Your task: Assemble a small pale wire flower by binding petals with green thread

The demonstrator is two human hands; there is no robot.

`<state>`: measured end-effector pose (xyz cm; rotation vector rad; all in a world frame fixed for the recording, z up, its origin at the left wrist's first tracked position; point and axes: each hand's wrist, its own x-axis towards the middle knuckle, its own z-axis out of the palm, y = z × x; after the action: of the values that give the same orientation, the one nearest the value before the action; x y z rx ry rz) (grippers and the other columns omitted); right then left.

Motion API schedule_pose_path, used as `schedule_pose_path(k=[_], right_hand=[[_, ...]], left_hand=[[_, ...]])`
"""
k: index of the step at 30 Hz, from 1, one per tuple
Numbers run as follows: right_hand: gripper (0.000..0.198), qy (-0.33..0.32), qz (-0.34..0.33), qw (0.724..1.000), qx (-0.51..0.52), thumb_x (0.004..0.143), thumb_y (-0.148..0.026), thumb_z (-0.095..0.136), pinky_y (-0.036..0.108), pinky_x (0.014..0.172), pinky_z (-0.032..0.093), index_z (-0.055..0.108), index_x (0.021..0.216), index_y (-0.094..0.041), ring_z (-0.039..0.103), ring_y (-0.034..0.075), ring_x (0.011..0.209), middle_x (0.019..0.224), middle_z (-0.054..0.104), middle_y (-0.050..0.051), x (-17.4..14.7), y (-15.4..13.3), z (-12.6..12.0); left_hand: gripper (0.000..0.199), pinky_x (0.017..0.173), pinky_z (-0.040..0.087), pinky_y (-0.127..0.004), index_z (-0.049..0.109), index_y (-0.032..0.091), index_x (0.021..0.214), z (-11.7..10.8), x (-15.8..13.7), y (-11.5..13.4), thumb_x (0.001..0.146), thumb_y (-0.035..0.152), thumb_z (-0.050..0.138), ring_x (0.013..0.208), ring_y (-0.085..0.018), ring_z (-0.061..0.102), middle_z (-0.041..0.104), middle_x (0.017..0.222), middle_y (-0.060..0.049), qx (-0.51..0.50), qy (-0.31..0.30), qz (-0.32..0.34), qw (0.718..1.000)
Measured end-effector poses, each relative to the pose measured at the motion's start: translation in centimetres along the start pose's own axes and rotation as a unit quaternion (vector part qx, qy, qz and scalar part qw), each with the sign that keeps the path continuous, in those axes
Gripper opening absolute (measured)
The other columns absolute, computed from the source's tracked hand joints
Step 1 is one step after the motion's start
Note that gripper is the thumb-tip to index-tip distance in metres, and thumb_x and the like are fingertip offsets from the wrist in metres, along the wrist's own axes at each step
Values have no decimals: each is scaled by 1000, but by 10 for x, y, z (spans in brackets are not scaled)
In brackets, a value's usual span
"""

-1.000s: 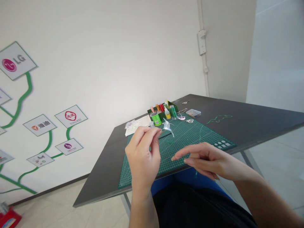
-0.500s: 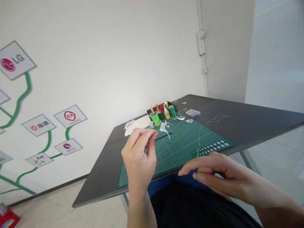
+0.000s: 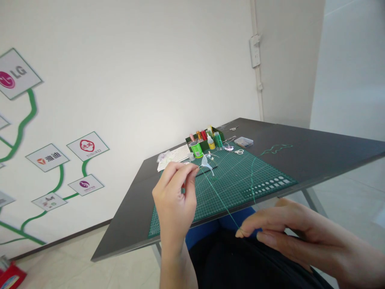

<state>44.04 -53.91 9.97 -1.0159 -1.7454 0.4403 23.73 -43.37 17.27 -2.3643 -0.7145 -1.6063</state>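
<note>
Left hand [image 3: 174, 196]: thumb and fingertips met in a pinch on a pale, petal-like piece [image 3: 205, 161], held above the green cutting mat [image 3: 231, 176]. Green thread [image 3: 222, 201] ran straight from near the pinch to the right hand [image 3: 288, 230], over its forefinger tip. Right thumb stood apart from forefinger; could not tell whether the curled fingers gripped the thread.

- The head view looks forward and down over the left hand [image 3: 176, 196] and right hand [image 3: 315, 226].
- Both hands are near; the table [image 3: 315, 150] and wall [image 3: 165, 72] lie beyond.
</note>
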Motion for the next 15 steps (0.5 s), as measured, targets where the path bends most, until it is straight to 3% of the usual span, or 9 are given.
schedule_pose_path(k=[6,15], right_hand=[[29,-13,-12,1000,11,86,-37,66,33,53,59,75,111,-48,71,25,66,83,78,3,-2,-3,-4],[31,-43,-72,996,30,91,-30,61,31,60,54,74,112,-47,71,20,70,87,80,-1,14,-17,-13]], left_hand=[[13,62,51,-23,74,19,89,1,-2,0,92,14,62,67,-11,60,68,81,-3,-9,-12,-5,1000],[14,63,50,-22,73,20,90,1,-2,0,91,11,62,68,-11,60,67,81,-2,-7,-12,5,1000]])
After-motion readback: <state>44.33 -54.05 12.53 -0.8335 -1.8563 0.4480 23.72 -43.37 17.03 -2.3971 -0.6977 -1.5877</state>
